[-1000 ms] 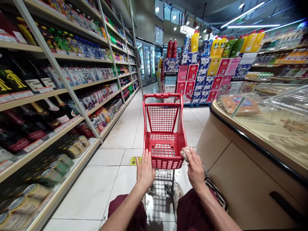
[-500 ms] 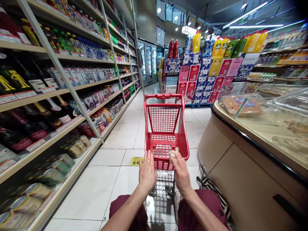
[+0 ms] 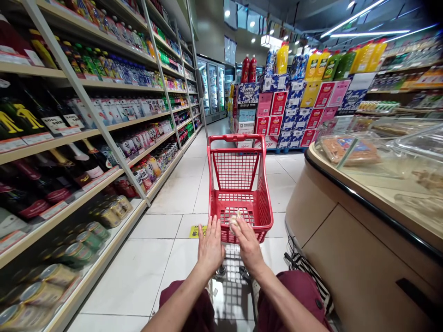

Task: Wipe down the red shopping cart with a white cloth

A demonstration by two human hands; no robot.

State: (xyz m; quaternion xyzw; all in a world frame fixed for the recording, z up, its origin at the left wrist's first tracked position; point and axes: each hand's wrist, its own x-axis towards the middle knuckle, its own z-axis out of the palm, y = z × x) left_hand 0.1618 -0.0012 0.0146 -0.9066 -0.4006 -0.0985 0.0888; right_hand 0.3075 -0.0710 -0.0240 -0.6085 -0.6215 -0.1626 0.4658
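Note:
A red shopping basket cart [image 3: 240,169] with mesh sides stands directly in front of me. My left hand [image 3: 210,246] is held at the near left corner of its basket, fingers stretched out, with nothing seen in it; whether it touches the rim I cannot tell. My right hand [image 3: 249,246] is over the basket's near rim, its fingers closed around a small, crumpled, whitish thing [image 3: 235,220]. The palm side of that hand is hidden, and I cannot make out the exact kind of thing it holds.
Shelves [image 3: 131,159] of bottles and cans run along the left. A curved display counter [image 3: 332,203] with packed food stands close on the right, with cables [image 3: 294,258] at its foot. Stacked drink cartons [image 3: 290,110] rise beyond the cart. A yellow floor sticker [image 3: 195,231] lies left of it.
My right hand has moved left with the whitish thing, from the basket's right side toward its middle, nearer my left hand. My left hand has hardly moved.

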